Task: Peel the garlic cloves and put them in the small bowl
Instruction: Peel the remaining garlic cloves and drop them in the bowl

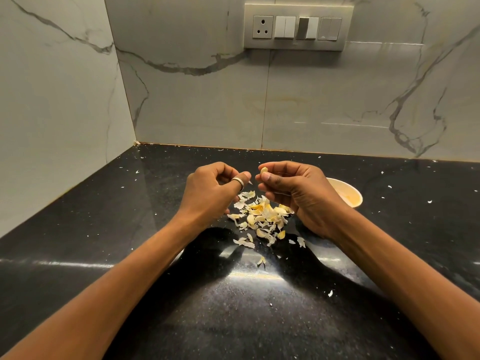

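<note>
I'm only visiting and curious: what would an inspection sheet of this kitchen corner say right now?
Surface: black polished counter, sprinkled with pale flecks.
Job's things: garlic clove held in the right hand; small bowl partly hidden behind that hand, contents unclear.
Clutter: heap of skins below the hands, perhaps with cloves among them.
Hands: left hand, ring on the thumb, pinches what looks like a sliver of skin; right hand grips the clove.
Cables: nothing seen.
Surroundings: marble-look walls; switch panel with a socket.
</note>
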Available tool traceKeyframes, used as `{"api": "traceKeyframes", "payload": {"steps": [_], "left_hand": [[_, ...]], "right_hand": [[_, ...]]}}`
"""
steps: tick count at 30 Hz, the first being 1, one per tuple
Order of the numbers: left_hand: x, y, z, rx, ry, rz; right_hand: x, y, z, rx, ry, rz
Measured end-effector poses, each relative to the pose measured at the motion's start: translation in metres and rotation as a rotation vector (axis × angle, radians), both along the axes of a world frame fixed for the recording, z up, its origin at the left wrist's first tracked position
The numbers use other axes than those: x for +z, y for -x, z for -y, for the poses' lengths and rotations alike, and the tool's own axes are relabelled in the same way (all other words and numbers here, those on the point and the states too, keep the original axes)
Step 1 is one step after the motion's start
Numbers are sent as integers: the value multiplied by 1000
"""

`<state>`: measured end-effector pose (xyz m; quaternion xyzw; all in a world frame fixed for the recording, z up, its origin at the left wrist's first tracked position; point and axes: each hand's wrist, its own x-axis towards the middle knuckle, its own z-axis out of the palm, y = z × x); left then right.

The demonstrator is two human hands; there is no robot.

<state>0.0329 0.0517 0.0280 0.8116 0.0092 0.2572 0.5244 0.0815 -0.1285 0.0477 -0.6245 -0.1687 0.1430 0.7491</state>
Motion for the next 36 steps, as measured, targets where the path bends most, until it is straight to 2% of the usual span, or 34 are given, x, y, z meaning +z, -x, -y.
{"api": "traceKeyframes", "payload": {"steps": [14, 21, 29, 36], "left_hand": [[-3, -2, -3, -50, -59, 67], [-3, -2, -1, -64, -139, 97], [-6, 0, -1, -33, -357, 188], [-9, 0, -2, -23, -561, 258]], "right_hand": [[-6, -2, -1, -43, 117, 167], [-11, -3, -2, -70, 267, 379], [-16, -5, -3, -91, 397, 511], [-18, -7, -4, -76, 359, 465]]}}
